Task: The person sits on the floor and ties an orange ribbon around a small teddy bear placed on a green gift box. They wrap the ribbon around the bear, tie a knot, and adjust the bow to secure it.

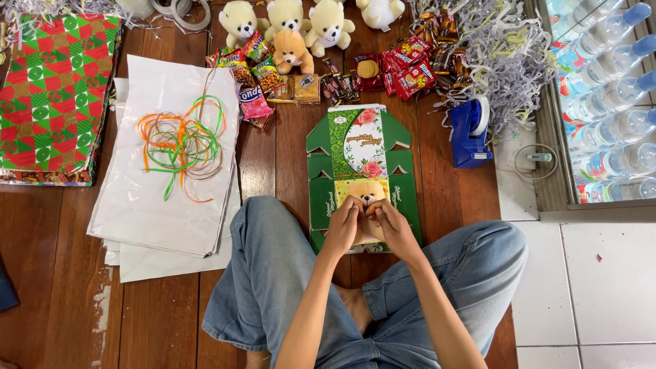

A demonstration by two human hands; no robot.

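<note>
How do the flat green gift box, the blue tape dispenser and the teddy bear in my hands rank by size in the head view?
1. Flat green gift box
2. Blue tape dispenser
3. Teddy bear, partly hidden by both hands, so unsure.

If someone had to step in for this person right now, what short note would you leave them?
Left hand and right hand: both grip a small bear, held over the flat green box.
Nearby: four more bears and snack packs at the top, tape dispenser to the right, ribbons on white sheets to the left.
Done: box laid out open and flat.
Left: box not folded, nothing packed in it.
</note>
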